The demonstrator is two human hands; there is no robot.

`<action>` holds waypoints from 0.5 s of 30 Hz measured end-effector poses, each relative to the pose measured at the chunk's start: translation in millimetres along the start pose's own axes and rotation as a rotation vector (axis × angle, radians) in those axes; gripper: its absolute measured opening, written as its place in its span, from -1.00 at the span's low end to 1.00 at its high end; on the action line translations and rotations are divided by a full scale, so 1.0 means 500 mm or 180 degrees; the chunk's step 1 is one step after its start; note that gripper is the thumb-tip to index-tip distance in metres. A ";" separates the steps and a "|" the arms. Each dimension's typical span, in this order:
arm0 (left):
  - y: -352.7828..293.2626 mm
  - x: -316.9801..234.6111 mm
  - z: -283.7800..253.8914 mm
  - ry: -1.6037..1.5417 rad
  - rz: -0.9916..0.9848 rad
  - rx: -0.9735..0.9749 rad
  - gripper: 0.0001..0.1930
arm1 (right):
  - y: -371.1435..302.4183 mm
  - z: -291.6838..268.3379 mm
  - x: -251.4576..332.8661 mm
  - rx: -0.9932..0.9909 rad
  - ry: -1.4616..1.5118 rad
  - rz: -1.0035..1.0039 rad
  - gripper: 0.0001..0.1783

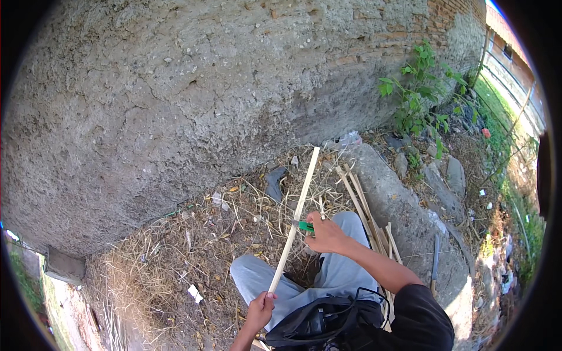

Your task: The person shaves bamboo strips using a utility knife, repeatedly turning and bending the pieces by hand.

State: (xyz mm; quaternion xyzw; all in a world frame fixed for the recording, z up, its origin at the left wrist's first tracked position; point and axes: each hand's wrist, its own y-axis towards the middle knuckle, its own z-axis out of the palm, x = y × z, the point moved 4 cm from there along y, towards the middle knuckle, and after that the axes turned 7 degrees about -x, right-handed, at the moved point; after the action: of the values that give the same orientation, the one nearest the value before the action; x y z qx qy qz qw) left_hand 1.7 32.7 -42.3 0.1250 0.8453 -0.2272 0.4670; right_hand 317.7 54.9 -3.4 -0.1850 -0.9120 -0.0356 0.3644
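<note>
Your two hands on a pale strip and a green-handled tool.
Your left hand has its grip closed around the lower end of the pale strip, which slants up between your knees toward the rough wall; your right hand, by your right knee, has its grip pinching the green-handled tool against the strip's middle. More strips lie beside that knee, along the stone slab.
</note>
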 end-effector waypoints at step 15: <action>0.015 -0.043 -0.013 0.0946 0.0568 -0.0509 -0.73 | -0.047 0.049 -0.010 -0.0686 0.0083 -0.1351 -0.58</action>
State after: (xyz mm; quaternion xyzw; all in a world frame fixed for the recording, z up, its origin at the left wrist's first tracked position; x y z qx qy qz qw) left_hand 11.7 42.5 -23.2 0.1942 0.9059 -0.0961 0.3638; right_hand 296.6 36.6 -23.0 -0.0265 -0.9166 -0.2110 0.3386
